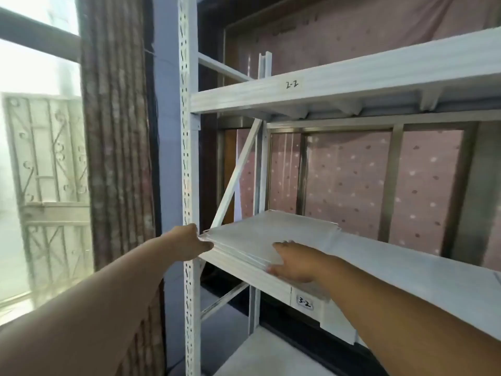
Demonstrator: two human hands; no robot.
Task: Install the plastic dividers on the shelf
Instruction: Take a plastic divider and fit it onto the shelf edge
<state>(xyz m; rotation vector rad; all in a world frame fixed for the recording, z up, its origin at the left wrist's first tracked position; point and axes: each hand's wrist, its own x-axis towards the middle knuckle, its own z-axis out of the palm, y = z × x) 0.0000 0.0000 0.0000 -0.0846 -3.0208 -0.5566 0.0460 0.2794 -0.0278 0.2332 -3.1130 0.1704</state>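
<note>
A stack of several flat white plastic dividers (260, 234) lies at the left end of the white metal shelf (406, 270) labelled 3-2. My left hand (189, 244) grips the stack's near left corner, beside the perforated upright. My right hand (294, 263) holds the stack's front edge, fingers on top and thumb below. The stack sits slightly askew, with its corner reaching past the shelf's left end.
A white perforated upright post (188, 158) stands at the shelf's left front. The upper shelf (325, 85), labelled 2-2, is overhead. A diagonal brace (238, 169) crosses behind the stack. A brown curtain (116, 131) and a window are to the left.
</note>
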